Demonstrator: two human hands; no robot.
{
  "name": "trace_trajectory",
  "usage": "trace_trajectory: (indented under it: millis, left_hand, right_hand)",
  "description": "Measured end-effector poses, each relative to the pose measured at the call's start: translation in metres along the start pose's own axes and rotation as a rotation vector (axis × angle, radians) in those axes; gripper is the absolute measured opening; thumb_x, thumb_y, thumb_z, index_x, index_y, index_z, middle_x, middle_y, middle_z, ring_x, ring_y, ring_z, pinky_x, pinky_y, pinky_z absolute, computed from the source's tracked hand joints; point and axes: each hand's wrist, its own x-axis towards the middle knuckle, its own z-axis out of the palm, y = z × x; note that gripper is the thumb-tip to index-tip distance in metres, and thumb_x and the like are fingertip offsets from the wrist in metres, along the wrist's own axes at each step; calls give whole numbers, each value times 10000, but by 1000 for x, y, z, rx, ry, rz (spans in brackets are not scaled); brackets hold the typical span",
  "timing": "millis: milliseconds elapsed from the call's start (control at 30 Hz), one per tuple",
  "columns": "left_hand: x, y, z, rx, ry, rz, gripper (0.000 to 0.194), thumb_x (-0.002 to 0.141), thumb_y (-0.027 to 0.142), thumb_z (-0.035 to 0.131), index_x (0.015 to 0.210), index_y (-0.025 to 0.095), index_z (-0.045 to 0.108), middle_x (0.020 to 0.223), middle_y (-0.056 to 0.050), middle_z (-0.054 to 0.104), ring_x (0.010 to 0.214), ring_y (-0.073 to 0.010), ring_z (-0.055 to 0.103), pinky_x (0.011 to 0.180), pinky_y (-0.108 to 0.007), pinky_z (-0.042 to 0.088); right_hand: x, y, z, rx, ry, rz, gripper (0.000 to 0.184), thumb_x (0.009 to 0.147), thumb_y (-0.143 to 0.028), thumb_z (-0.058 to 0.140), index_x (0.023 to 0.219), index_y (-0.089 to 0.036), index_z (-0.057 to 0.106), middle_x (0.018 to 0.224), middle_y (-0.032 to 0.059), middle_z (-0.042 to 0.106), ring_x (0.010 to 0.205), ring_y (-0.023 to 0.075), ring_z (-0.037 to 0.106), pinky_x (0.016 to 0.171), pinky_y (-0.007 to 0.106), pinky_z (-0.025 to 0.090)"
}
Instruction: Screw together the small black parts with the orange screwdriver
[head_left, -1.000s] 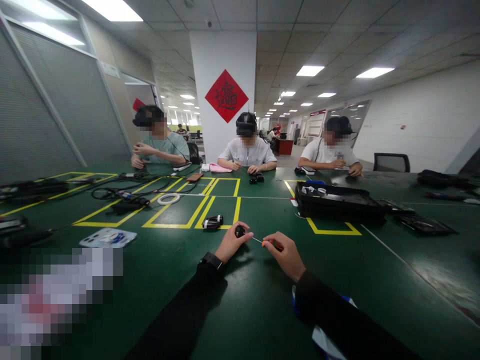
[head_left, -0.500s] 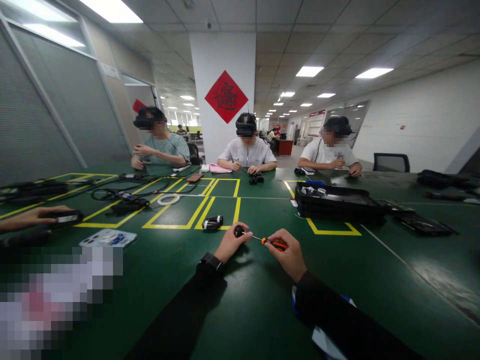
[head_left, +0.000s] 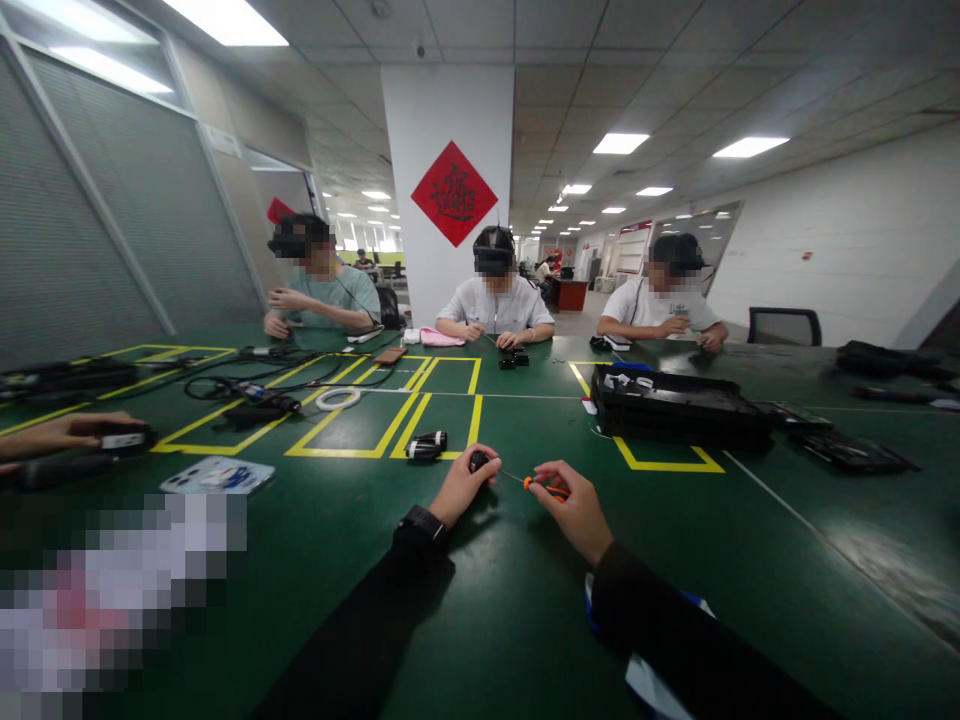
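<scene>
Closed around a small black rounded part (head_left: 478, 461) is my left hand (head_left: 461, 487), its watch-banded wrist low over the green table. My right hand (head_left: 576, 505) grips the orange and black handle of a screwdriver (head_left: 556, 492). The thin metal shaft points left, and its tip reaches the black part; whether it sits in a screw is too small to see. Just beyond my left hand, a pair of black cylindrical parts with white bands (head_left: 427, 446) lies on the table.
A black tray (head_left: 675, 405) with small white pieces stands right of centre. At left lie a phone (head_left: 217, 475), a white cable coil (head_left: 337, 399) and black cables. Another person's hand (head_left: 75, 434) holds a black device at the left edge. Three people sit across the table.
Another person's hand has come in from the left and taken hold of a black device. My right-hand fingers have shifted on the screwdriver handle; my left hand stays nearly still.
</scene>
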Motion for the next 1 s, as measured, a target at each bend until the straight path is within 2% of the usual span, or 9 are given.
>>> trace_trajectory:
  millis: [167, 433, 633, 800, 933, 1000]
  left_hand:
    - [0, -1, -1, -2, 15, -19, 283, 706, 391, 571, 881, 171, 533, 696, 19, 545, 588, -94, 552, 603, -216, 426]
    - [-2, 3, 1, 21, -18, -1, 279, 708, 387, 568, 876, 168, 535, 669, 25, 548, 584, -96, 548, 610, -222, 424]
    - [-2, 4, 1, 38, -9, -4, 282, 720, 394, 549, 882, 165, 532, 665, 23, 544, 582, -99, 549, 609, -226, 423]
    - [-3, 5, 0, 102, 11, 0, 304, 692, 404, 579, 879, 168, 537, 645, 29, 548, 575, -106, 545, 599, -232, 417]
    - [-2, 3, 0, 76, 23, 1, 309, 687, 399, 588, 890, 172, 535, 666, 31, 546, 579, -98, 545, 596, -222, 411]
    - [-2, 2, 0, 48, 38, -19, 316, 688, 403, 585, 898, 173, 531, 675, 29, 544, 582, -96, 544, 587, -215, 409]
  right_hand:
    - [0, 8, 2, -85, -148, 51, 215, 785, -352, 491, 882, -196, 603, 803, 29, 606, 712, 147, 557, 681, 279, 433]
    - [1, 14, 2, -232, -145, 26, 209, 718, -314, 580, 896, -209, 601, 867, 32, 587, 811, 168, 515, 737, 296, 400]
    - [3, 18, 4, -301, -167, -6, 216, 812, -308, 442, 808, -210, 634, 800, 39, 610, 800, 175, 514, 730, 314, 383]
    - [1, 17, 3, -182, -147, -11, 169, 780, -263, 484, 840, -205, 632, 817, 33, 622, 789, 165, 539, 734, 311, 408]
    - [0, 10, 3, 1, -147, 24, 165, 729, -244, 548, 868, -183, 612, 820, 27, 626, 763, 153, 576, 727, 301, 444]
    - [-1, 4, 2, 57, -104, 20, 161, 706, -246, 576, 848, -178, 608, 814, 25, 623, 762, 151, 583, 724, 296, 454]
